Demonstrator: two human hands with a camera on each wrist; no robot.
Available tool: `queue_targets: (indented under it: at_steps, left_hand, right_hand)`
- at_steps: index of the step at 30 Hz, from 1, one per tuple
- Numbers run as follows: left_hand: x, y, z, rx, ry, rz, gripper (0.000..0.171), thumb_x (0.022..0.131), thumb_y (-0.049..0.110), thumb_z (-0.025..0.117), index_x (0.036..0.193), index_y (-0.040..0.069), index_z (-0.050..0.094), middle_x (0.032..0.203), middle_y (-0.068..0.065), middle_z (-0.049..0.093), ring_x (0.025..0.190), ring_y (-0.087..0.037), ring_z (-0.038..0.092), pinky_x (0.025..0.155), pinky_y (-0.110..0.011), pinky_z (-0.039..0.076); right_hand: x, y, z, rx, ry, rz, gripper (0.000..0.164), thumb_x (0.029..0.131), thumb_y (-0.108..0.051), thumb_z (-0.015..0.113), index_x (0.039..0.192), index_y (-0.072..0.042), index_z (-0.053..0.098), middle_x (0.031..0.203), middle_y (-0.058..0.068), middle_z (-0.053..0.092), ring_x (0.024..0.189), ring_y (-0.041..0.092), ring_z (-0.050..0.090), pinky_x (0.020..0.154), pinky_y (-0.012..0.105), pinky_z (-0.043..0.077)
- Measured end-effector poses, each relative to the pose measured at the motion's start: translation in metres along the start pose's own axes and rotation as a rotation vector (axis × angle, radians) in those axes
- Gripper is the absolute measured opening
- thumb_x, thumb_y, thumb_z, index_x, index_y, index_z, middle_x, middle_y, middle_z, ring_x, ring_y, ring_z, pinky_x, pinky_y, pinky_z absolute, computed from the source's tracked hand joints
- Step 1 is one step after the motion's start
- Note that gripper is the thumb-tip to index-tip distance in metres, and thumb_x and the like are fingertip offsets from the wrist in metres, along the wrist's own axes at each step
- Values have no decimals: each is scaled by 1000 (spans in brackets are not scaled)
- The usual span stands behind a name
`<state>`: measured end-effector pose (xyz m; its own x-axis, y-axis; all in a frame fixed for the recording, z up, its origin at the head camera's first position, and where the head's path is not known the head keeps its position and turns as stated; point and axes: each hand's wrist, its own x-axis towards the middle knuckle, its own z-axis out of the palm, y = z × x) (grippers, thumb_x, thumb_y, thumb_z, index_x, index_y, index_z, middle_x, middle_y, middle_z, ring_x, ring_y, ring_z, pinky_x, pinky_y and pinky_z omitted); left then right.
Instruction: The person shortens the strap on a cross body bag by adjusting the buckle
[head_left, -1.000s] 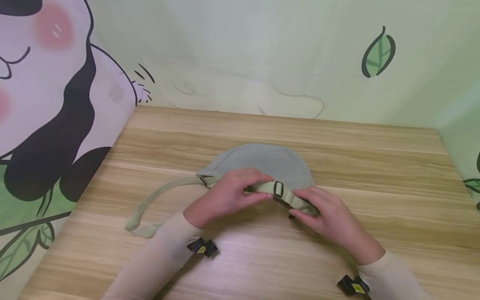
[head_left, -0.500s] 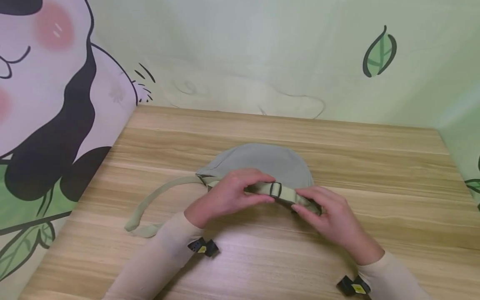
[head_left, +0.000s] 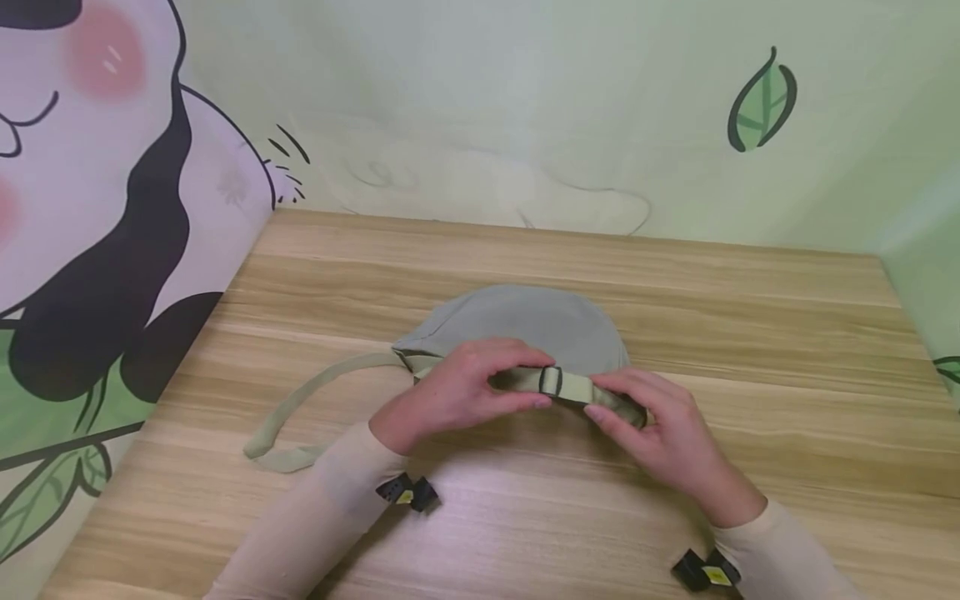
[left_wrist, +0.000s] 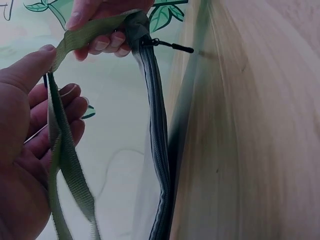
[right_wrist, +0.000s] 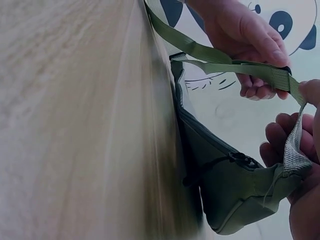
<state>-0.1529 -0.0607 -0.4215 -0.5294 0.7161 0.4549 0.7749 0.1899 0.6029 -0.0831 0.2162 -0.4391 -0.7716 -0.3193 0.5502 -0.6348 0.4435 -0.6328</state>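
Observation:
A grey-green waist bag (head_left: 525, 325) lies on the table, its rounded side away from me. Its pale green strap (head_left: 577, 388) runs between my two hands, just over the bag's near edge. My left hand (head_left: 457, 383) pinches the strap between thumb and fingers, fingertips right at the black slide buckle (head_left: 551, 381). My right hand (head_left: 667, 425) pinches it to the right, close to the bag's end corner. In the left wrist view the dark zip (left_wrist: 155, 100) with its black pull (left_wrist: 180, 47) faces me. The right wrist view shows the bag's corner (right_wrist: 240, 210) raised beside my right fingers.
A loose loop of the strap (head_left: 360, 362) trails to the left, passing behind the left forearm. Under everything is a wooden table (head_left: 750, 333). Walls with a painted panda (head_left: 157, 208) and a leaf (head_left: 762, 108) stand at its back and sides.
The buckle has shifted slightly left, to my left fingertips. My right hand has moved a little right, and the strap between the hands lies straighter.

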Motion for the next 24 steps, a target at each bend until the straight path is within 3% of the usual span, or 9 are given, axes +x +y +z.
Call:
queue_targets:
  at_steps: [2, 5, 10, 15, 24]
  left_hand:
    - [0, 0, 1, -15, 2, -5, 37, 90, 17, 89, 123, 6, 76, 115, -4, 81, 107, -15, 76, 100, -28, 60]
    - [0, 2, 3, -52, 8, -20, 37, 91, 15, 89, 124, 7, 76, 116, -4, 81, 108, -14, 75, 100, -28, 60]
    - [0, 3, 5, -135, 13, -41, 35, 92, 13, 88, 124, 7, 76, 117, -4, 81, 108, -12, 75, 100, -29, 60]
    - [0, 4, 5, -189, 9, -49, 35, 92, 11, 87, 125, 7, 76, 118, -4, 81, 110, -13, 75, 102, -30, 60]
    - [1, 7, 4, -192, 4, -53, 35, 92, 13, 87, 125, 7, 76, 117, -3, 81, 107, -10, 74, 99, -28, 60]
  right_hand:
    - [1, 0, 0, 9, -1, -2, 23, 92, -10, 85, 114, -4, 79, 106, 10, 80, 92, 9, 70, 84, 13, 54]
    - [2, -1, 0, 13, 1, -15, 24, 99, -23, 82, 113, -4, 79, 105, 10, 80, 91, 10, 71, 83, 13, 54]
    - [5, -2, 1, 10, 12, -57, 44, 106, -45, 68, 111, -4, 79, 103, 11, 80, 89, 14, 73, 83, 13, 55]
    - [6, -2, 2, -11, -10, -86, 47, 107, -48, 64, 112, -3, 79, 102, 9, 80, 86, 14, 71, 79, 14, 54]
    - [9, -5, 4, -52, -33, -125, 44, 108, -45, 65, 112, -3, 78, 102, 8, 80, 84, 14, 71, 78, 14, 56]
